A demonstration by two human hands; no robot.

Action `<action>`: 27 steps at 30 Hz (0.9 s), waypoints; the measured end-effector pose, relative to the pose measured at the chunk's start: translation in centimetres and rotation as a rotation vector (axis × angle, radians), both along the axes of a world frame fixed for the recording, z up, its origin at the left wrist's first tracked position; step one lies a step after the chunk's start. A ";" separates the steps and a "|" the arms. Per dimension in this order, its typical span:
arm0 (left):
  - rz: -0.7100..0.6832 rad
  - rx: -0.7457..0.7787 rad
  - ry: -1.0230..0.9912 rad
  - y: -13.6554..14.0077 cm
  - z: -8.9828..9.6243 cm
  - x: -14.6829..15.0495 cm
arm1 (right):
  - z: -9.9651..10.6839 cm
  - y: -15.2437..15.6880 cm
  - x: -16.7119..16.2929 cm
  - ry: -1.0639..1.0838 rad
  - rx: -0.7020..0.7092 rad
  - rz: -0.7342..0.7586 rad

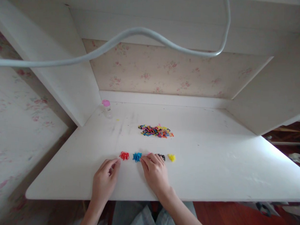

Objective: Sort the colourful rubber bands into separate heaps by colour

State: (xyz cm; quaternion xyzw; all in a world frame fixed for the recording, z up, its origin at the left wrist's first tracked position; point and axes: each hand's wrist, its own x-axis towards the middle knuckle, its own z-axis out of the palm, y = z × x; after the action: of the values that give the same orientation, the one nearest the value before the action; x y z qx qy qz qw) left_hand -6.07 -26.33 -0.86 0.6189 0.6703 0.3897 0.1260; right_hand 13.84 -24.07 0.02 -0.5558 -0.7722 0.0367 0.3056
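Small coloured rubber bands lie on the white desk. My left hand [105, 177] rests just left of the red rubber bands [124, 155], thumb and forefinger pinched together; anything between them is too small to make out. At the right edge of the blue rubber bands [137, 157] is my right hand [154, 171], its fingers closed together, their contents hidden. It partly covers the black rubber bands [162, 157], and only a bit of a pink pile [149, 154] shows behind it. The yellow rubber bands [171, 157] end the row on the right.
Farther back lies a mixed heap of rubber bands [156, 131]. A clear bottle with a pink cap [106, 103] stands at the back left, with a tiny yellow piece near it. White panels enclose the desk [212, 167] at the sides. A white cable [143, 31] crosses overhead.
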 end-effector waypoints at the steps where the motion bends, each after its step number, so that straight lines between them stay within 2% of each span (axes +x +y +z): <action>1: -0.004 -0.004 -0.003 0.0 0.0 0.0 | -0.1 0.1 -0.2 -0.020 0.011 -0.007; 10: -0.014 -0.020 0.003 0.2 -0.2 -0.2 | 0.0 0.6 -0.8 -0.120 0.027 -0.024; 19: -0.009 0.003 0.030 0.2 -0.4 -0.2 | -0.4 0.6 -0.1 -0.098 0.044 0.020; 23: 0.006 -0.010 0.027 0.1 -0.3 -0.2 | -0.1 -0.1 1.4 -0.028 0.067 0.020; 27: 0.024 -0.024 0.038 0.1 -0.1 0.0 | 0.7 -0.1 5.1 0.004 0.109 0.023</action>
State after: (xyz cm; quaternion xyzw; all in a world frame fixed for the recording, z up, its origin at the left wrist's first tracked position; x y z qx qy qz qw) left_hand -6.10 -26.20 -0.97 0.6166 0.6845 0.3711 0.1159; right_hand 18.98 -24.18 0.69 -0.5295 -0.7787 -0.0006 0.3366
